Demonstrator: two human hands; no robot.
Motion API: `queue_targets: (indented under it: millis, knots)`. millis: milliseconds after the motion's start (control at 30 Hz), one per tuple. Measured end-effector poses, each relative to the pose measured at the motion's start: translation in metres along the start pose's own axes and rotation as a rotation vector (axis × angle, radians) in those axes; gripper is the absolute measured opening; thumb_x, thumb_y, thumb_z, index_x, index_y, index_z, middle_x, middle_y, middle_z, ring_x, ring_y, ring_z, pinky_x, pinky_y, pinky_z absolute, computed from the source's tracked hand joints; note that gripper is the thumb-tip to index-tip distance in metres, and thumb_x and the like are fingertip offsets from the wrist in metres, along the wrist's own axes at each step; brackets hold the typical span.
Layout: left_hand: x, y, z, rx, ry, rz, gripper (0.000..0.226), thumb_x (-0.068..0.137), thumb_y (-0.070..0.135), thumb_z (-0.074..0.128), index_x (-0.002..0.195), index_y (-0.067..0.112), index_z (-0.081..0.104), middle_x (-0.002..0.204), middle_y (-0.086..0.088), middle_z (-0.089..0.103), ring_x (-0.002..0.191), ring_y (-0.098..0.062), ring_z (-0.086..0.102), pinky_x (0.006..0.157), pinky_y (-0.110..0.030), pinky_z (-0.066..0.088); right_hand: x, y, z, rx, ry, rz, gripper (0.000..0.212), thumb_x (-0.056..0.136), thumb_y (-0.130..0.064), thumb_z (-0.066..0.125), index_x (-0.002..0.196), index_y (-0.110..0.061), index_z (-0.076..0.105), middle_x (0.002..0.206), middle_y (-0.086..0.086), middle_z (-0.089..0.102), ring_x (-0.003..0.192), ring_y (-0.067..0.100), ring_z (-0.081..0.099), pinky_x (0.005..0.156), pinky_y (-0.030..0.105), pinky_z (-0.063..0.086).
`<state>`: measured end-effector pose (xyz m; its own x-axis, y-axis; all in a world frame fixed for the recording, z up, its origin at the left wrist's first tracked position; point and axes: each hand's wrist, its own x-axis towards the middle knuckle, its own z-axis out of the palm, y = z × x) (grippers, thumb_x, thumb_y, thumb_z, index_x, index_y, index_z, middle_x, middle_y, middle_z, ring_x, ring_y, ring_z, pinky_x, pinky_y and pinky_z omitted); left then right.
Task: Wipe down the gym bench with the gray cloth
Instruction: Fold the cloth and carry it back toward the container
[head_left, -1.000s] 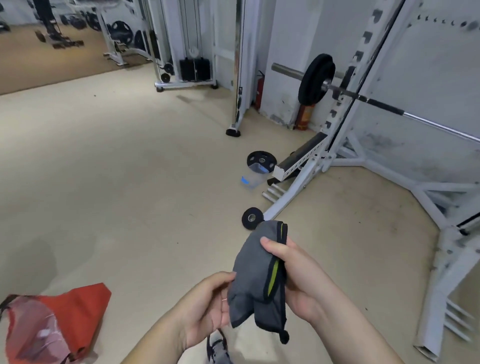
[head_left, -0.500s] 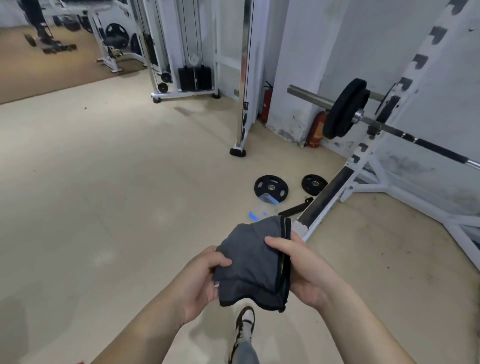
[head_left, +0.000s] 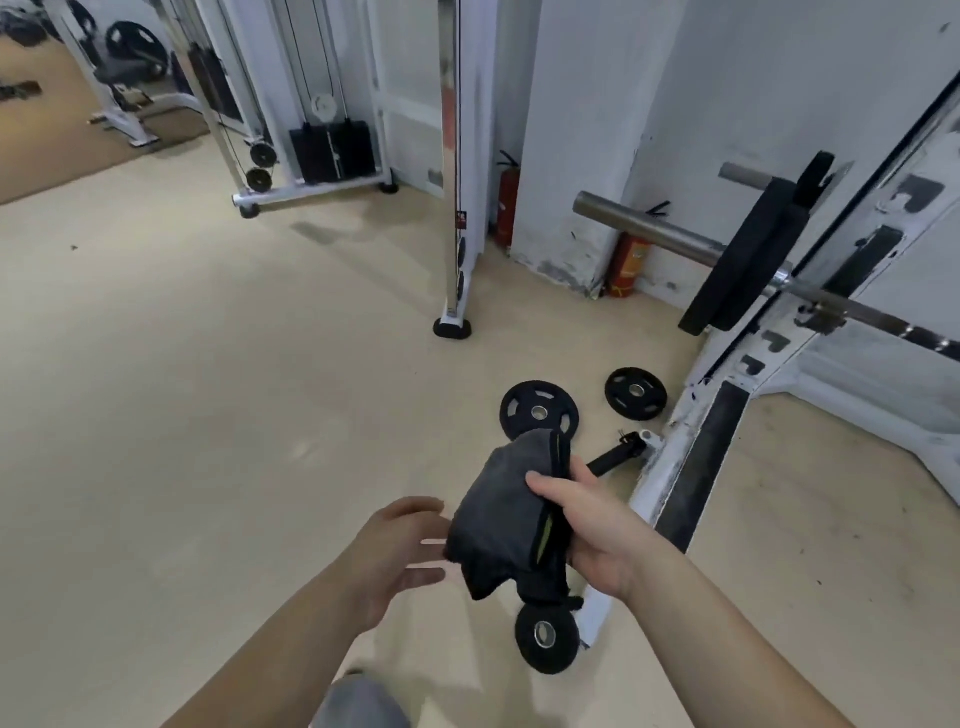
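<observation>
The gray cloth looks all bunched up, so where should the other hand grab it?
Take the gray cloth by its loose left edge, coming from the left, where the open left hand waits. The right hand already pinches the right side with the black-and-yellow trim, so the left folds hang free.

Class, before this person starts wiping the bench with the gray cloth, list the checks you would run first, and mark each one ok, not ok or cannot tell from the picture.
1. Gray cloth in hand: ok, the right hand grips it, bunched.
2. Left hand free to help: ok, fingers spread beside the cloth, not gripping it.
3. Cloth folded flat for wiping: not ok, it hangs crumpled.
4. Bench pad within reach: cannot tell, only the white rack frame and barbell show clearly.
5. Floor path clear: not ok, weight plates lie by the rack, one just below the cloth.
6. Cloth clean or damp: cannot tell.
</observation>
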<state>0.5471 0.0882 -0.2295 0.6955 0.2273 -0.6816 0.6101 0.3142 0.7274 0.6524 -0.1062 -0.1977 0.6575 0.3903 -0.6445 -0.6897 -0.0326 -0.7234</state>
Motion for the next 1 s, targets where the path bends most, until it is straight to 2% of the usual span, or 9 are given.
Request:
queue_targets:
  millis: [167,233,267,367,467,600,700,867,1000]
  knots:
    - [0.14,0.054,0.0,0.1,-0.115,-0.068,0.026,0.09,0.014,0.066,0.116,0.01,0.07,0.117,-0.018,0.073,0.102,-0.033,0.071,0.088,-0.041,0.058,0.103,-0.025,-0.001,0.119,0.115,0.031,0.035,0.104,-0.014,0.059,0.135,-0.031,0.061,0.122,0.003,0.079,0.113,0.025,0.075,0.104,0.05,0.056]
    - [0.2,0.069,-0.003,0.136,-0.225,-0.118,0.029,0.09,0.011,0.062,0.118,0.005,0.069,0.12,-0.023,0.071,0.113,-0.042,0.067,0.097,-0.046,0.057,0.145,-0.032,0.0,0.164,0.139,0.035,0.036,0.104,-0.014,0.059,0.136,-0.029,0.06,0.126,0.005,0.077,0.116,0.028,0.074,0.106,0.053,0.054]
    - [0.23,0.076,-0.005,0.134,-0.271,-0.14,0.03,0.09,0.009,0.06,0.118,0.002,0.068,0.118,-0.026,0.071,0.112,-0.044,0.067,0.097,-0.049,0.057,0.167,-0.034,0.0,0.183,0.156,0.038,0.035,0.104,-0.014,0.059,0.135,-0.029,0.061,0.127,0.005,0.076,0.117,0.028,0.073,0.105,0.053,0.054]
    - [0.308,0.088,-0.013,0.203,-0.34,-0.158,0.025,0.089,0.004,0.06,0.111,0.003,0.071,0.104,-0.021,0.075,0.093,-0.036,0.072,0.081,-0.043,0.06,0.234,-0.031,-0.006,0.21,0.239,0.043,0.034,0.103,-0.015,0.061,0.133,-0.03,0.063,0.128,0.004,0.076,0.119,0.027,0.072,0.103,0.05,0.056]
    - [0.369,0.082,-0.018,0.301,-0.295,-0.161,0.019,0.089,0.003,0.064,0.106,0.008,0.07,0.101,-0.021,0.075,0.089,-0.033,0.074,0.07,-0.041,0.063,0.297,-0.009,-0.018,0.136,0.372,0.102,0.031,0.101,-0.019,0.064,0.13,-0.031,0.064,0.124,-0.002,0.077,0.116,0.023,0.073,0.099,0.05,0.059]
    - [0.454,0.033,-0.01,0.426,-0.272,-0.185,0.017,0.086,-0.002,0.061,0.098,0.009,0.066,0.093,-0.017,0.074,0.077,-0.029,0.075,0.063,-0.042,0.064,0.382,0.053,-0.044,0.083,0.48,0.182,0.03,0.095,-0.021,0.066,0.124,-0.031,0.066,0.117,-0.002,0.078,0.107,0.023,0.075,0.089,0.049,0.064]
    - [0.525,-0.021,0.005,0.511,-0.265,-0.187,0.018,0.087,0.001,0.057,0.1,0.011,0.064,0.097,-0.019,0.073,0.079,-0.03,0.075,0.062,-0.04,0.065,0.451,0.12,-0.074,0.148,0.535,0.21,0.03,0.094,-0.016,0.063,0.122,-0.026,0.069,0.113,0.003,0.079,0.104,0.025,0.075,0.08,0.044,0.065]
    - [0.651,-0.118,0.035,0.599,-0.301,-0.143,0.019,0.088,0.002,0.055,0.104,0.009,0.063,0.098,-0.016,0.074,0.075,-0.026,0.073,0.055,-0.028,0.059,0.561,0.232,-0.135,0.352,0.706,0.178,0.019,0.093,-0.013,0.071,0.112,-0.01,0.073,0.108,0.013,0.079,0.101,0.033,0.073,0.089,0.052,0.061]
    - [0.741,-0.179,0.058,0.663,-0.322,-0.06,0.019,0.086,0.003,0.055,0.102,0.012,0.061,0.102,-0.018,0.073,0.087,-0.034,0.075,0.058,-0.034,0.063,0.638,0.285,-0.177,0.345,0.741,0.107,0.017,0.092,-0.009,0.066,0.107,-0.011,0.073,0.101,0.011,0.079,0.088,0.029,0.071,0.084,0.046,0.059]
